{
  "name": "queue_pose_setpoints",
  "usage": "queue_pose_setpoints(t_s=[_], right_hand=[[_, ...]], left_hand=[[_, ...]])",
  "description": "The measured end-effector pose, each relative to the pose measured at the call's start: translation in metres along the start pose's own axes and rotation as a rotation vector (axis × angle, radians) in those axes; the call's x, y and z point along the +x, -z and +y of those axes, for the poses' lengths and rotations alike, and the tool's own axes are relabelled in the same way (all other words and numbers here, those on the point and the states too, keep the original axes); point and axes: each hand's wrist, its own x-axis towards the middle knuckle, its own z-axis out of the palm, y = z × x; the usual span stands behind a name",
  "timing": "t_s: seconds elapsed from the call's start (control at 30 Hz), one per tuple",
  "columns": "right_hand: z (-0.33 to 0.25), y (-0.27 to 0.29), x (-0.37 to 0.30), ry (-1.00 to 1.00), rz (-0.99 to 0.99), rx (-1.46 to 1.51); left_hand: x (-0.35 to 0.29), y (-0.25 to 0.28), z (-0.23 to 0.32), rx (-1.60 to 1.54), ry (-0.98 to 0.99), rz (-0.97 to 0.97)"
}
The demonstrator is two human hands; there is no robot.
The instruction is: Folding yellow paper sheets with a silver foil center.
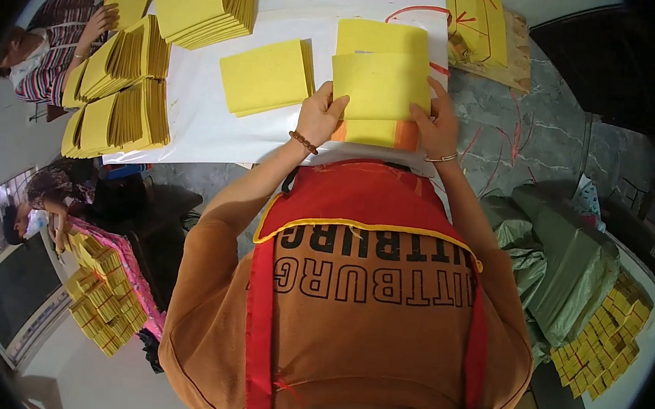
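Between my two hands is a stack of yellow paper (379, 89), near the table's right end. My left hand (323, 116) grips its left edge, thumb on top and the fingers curled along the side. On the opposite edge my right hand (436, 124) is closed the same way, its thumb pressing the top sheet. More yellow paper (380, 38) shows just beyond it, and a yellow piece with orange side bands (375, 133) lies on the near side, partly covered. Left of my left hand rests a low stack of yellow paper (267, 78).
Taller yellow stacks (204, 6) stand on the white-covered table (202, 135). At far left a person in a striped top (59, 41) handles yellow paper; another person (55, 191) is behind. Red-tied bundles (476, 24) sit right of the table. Green wrapped bales (558, 253) lie at right.
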Motion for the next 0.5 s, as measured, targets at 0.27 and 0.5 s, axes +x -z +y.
queue_pose_setpoints(t_s=[0.27, 0.5], right_hand=[[0.035, -0.005, 0.007, -0.013, 0.031, 0.091], [0.040, -0.009, 0.009, -0.062, 0.062, 0.029]], left_hand=[[0.008, -0.001, 0.003, -0.044, 0.003, 0.016], [0.009, 0.005, 0.020, 0.205, -0.022, -0.012]])
